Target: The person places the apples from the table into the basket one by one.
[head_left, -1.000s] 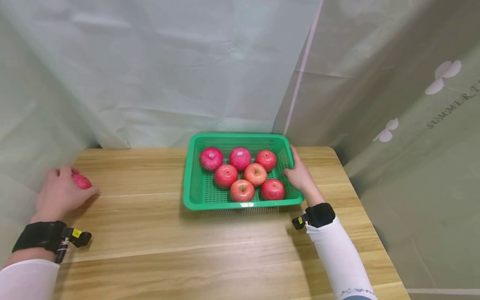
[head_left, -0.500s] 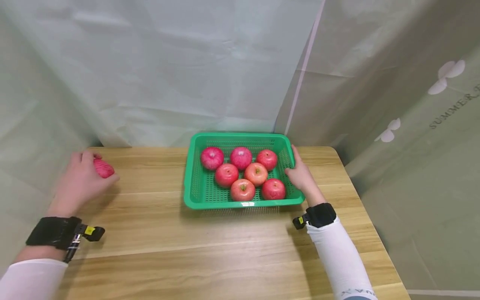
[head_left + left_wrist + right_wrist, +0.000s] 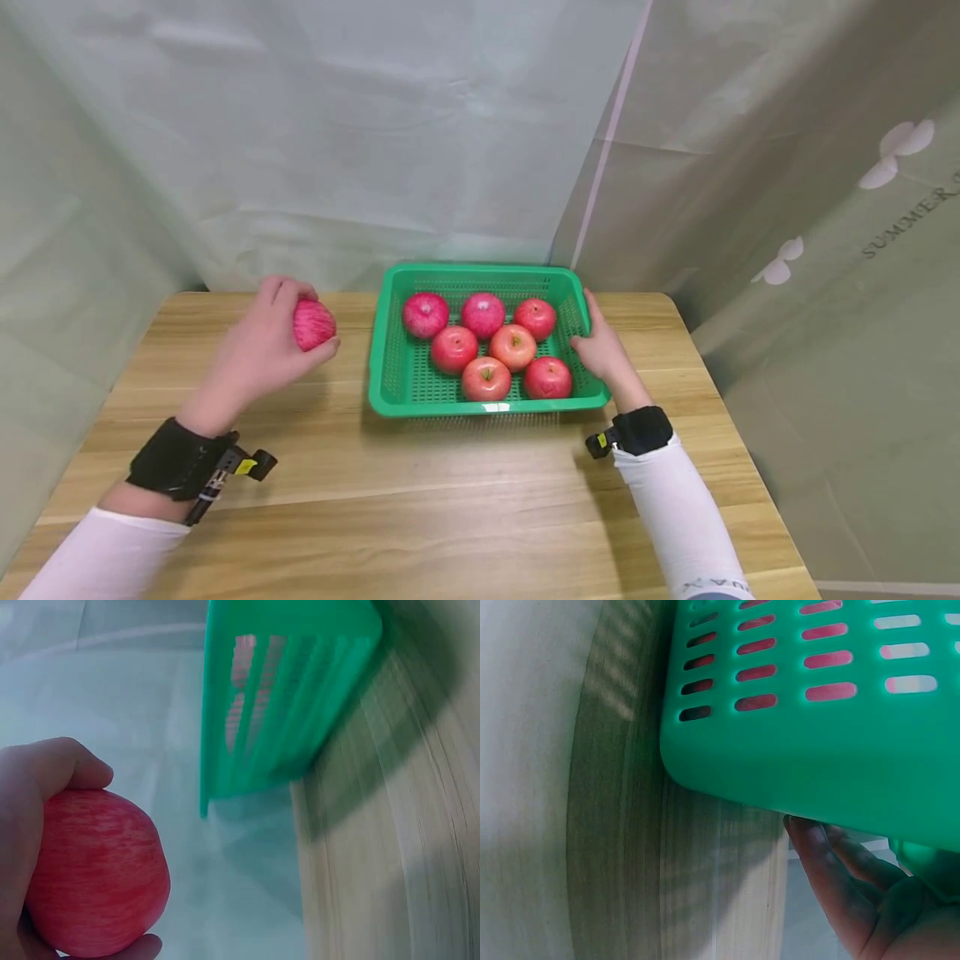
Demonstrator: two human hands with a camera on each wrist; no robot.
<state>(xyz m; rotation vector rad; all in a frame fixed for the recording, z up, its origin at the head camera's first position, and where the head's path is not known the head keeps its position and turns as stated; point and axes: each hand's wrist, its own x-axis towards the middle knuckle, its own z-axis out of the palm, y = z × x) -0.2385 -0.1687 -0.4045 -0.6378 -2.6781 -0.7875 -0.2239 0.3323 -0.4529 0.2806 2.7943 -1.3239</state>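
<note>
My left hand (image 3: 258,354) grips a red apple (image 3: 312,324) above the wooden table (image 3: 390,500), just left of the green basket (image 3: 384,367). In the left wrist view the apple (image 3: 94,874) sits in my fingers with the basket (image 3: 277,697) ahead. Several red apples (image 3: 487,379) lie inside the basket. My right hand (image 3: 600,346) rests against the basket's right wall, thumb at the rim. The right wrist view has the slotted basket wall (image 3: 817,727) close up, with fingers (image 3: 832,877) against its underside edge.
Pale curtains (image 3: 337,142) hang close behind and to the left of the table. A grey curtain with printed letters (image 3: 825,250) hangs on the right, past the table's right edge. Bare wood lies in front of the basket.
My left hand has lifted the apple from the table's far left and carried it right, up to the basket's left side. The right hand has stayed on the basket.
</note>
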